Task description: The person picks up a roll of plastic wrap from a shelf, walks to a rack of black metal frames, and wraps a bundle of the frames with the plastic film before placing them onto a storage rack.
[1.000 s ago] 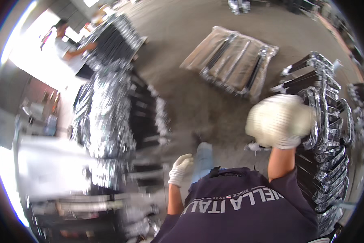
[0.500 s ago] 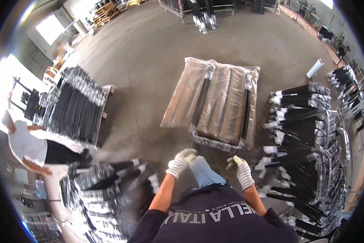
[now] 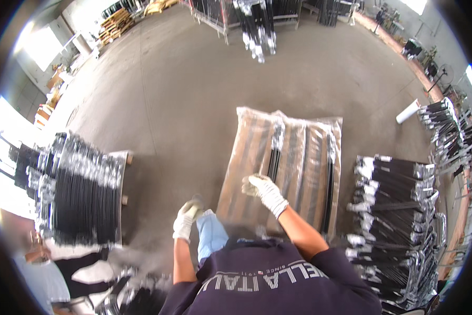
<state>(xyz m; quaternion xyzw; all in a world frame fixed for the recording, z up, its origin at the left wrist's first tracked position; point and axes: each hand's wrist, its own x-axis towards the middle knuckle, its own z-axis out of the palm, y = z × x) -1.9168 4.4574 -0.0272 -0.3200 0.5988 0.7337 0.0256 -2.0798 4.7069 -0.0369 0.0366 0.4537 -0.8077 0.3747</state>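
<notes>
My left hand, in a white knit work glove, hangs beside my jeans with its fingers loosely bent and nothing visible in them. My right hand, gloved alike, is above the low stack, fingers apart and holding nothing that shows. Below it lies a flat stack of brown cardboard under transparent plastic film. On the film rests a black metal frame with two long bars whose far ends are wrapped in plastic. My right arm and body hide the frame's near end.
Bundles of black metal parts with wrapped ends are piled on the right. On the left stands a pallet of black bars, with a co-worker near it. A white film roll stands tilted at the far right.
My view has swung and I have moved nearer the cardboard stack. My right hand has come up over it; my left hand has shifted leftward. The co-worker now appears lower in view.
</notes>
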